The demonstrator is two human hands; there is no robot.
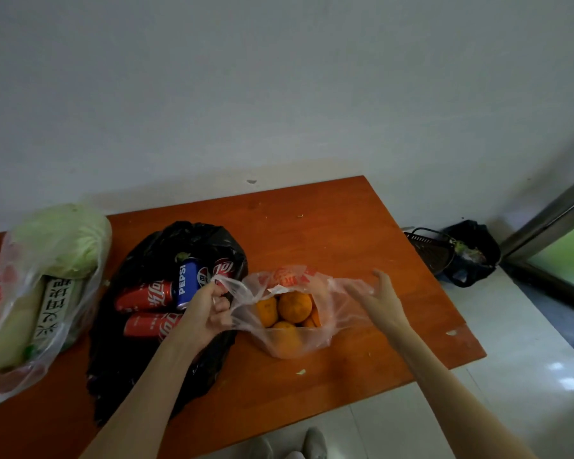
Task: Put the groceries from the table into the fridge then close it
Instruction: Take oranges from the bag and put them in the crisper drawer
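Note:
A clear plastic bag (315, 339) holding several oranges (295, 306) sits mid-table on the orange wooden table (345, 226). My left hand (206, 313) is shut on the bag's left handle. My right hand (383, 296) has its fingers spread and touches the bag's right edge without a clear grip. Left of the oranges, an opened black bag (153, 366) shows red cola cans (146, 296) and a blue Pepsi can (188, 283). At the far left a clear bag (24, 376) holds a cabbage (63, 240) and a labelled package. The fridge is not in view.
A white wall runs behind the table. On the tiled floor to the right sit a dark dustpan (428, 250) and a black rubbish bag (474, 256), beside a dark door frame (550, 213). My feet (292, 445) show below the table's near edge.

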